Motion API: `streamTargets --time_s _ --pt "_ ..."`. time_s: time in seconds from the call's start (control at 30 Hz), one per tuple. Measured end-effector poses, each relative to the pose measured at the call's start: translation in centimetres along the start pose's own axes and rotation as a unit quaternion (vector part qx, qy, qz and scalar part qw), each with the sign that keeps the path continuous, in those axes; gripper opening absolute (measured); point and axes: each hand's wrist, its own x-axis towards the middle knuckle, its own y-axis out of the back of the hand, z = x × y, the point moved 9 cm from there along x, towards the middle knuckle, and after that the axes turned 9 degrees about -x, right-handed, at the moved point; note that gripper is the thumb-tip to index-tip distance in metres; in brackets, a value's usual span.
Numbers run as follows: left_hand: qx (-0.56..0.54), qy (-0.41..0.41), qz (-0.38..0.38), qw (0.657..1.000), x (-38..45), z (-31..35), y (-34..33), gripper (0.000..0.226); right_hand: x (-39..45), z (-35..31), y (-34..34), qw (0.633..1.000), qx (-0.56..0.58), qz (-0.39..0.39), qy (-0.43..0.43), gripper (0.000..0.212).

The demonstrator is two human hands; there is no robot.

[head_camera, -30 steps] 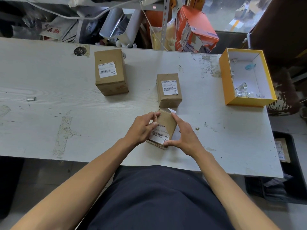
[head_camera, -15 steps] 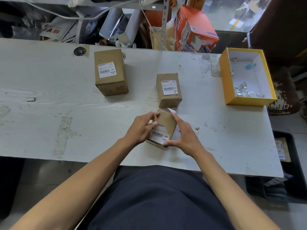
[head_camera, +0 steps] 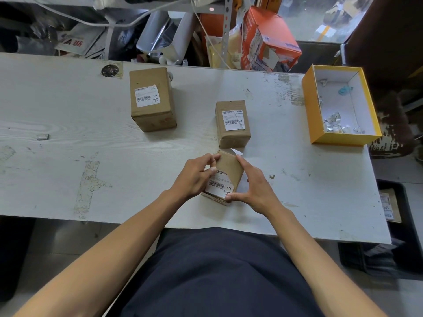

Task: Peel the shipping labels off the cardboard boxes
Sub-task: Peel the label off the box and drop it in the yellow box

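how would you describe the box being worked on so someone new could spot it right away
On the long white table, three small cardboard boxes sit near the middle. The held box is nearest the front edge, tilted between the left hand and right hand. Unlike the other two boxes, its label is partly torn away.

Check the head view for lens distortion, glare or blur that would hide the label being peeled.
Head view: wide-angle bending curves the table edges; light is soft and even, no glare; the held box and its label are sharp between the left hand and right hand.
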Motion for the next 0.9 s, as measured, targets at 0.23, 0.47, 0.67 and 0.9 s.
streamTargets --time_s 0.23,0.47,0.67,0.9 --pt "0.002 0.002 -0.003 1.0 0.05 -0.08 0.04 0.013 0.01 0.0 -0.04 1.0 -0.002 0.0 0.0 0.118" --pt "0.009 0.003 -0.007 1.0 0.05 -0.14 -0.01 0.01 -0.02 0.01 -0.07 1.0 -0.005 0.0 0.001 0.117" --pt "0.002 0.008 -0.01 1.0 -0.02 -0.2 -0.04 0.01 0.0 0.12 -0.06 1.0 -0.006 0.001 0.002 0.117" --pt "-0.001 0.01 -0.01 1.0 -0.06 -0.16 -0.1 0.011 0.01 0.14 -0.06 1.0 -0.005 0.001 0.002 0.117"
